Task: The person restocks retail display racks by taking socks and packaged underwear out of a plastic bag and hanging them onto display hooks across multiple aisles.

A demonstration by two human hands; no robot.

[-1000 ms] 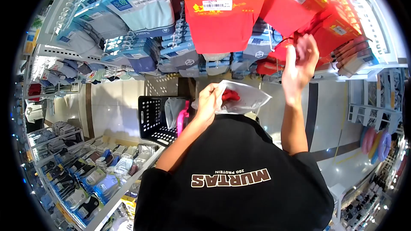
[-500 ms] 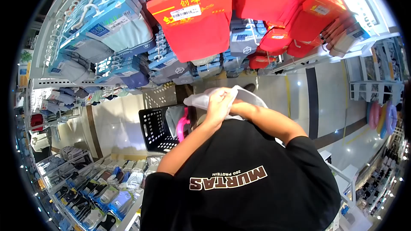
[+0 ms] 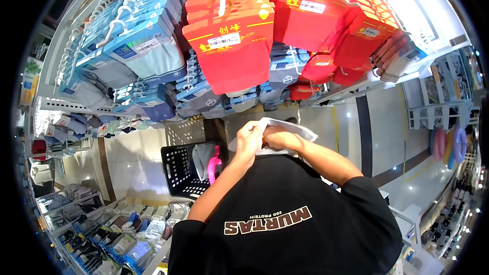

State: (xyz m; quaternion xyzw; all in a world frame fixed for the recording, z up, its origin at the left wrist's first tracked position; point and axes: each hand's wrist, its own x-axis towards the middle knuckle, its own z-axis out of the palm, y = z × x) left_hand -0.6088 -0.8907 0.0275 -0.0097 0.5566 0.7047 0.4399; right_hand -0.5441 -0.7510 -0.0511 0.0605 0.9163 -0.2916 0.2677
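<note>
A whitish plastic bag (image 3: 294,128) is held in front of my chest, with its mouth towards me. My left hand (image 3: 249,138) pinches the bag's rim on the left side. My right hand (image 3: 276,137) reaches into the bag's mouth from the right; its fingers are partly hidden inside, and what they touch cannot be made out. Below and left of my hands, a black shopping basket (image 3: 175,170) with a pink handle (image 3: 213,165) holds a pale grey item (image 3: 202,159).
Red packs of socks (image 3: 237,61) and blue-carded packs (image 3: 145,53) hang on hooks ahead. A bin of packaged socks (image 3: 125,242) stands at lower left. Tiled floor (image 3: 135,168) shows around the basket. Swim rings (image 3: 460,142) hang at far right.
The hanging packs and the basket sit lower in view as my head shifts. My right hand has moved into the bag's mouth, while my left hand still grips the rim.
</note>
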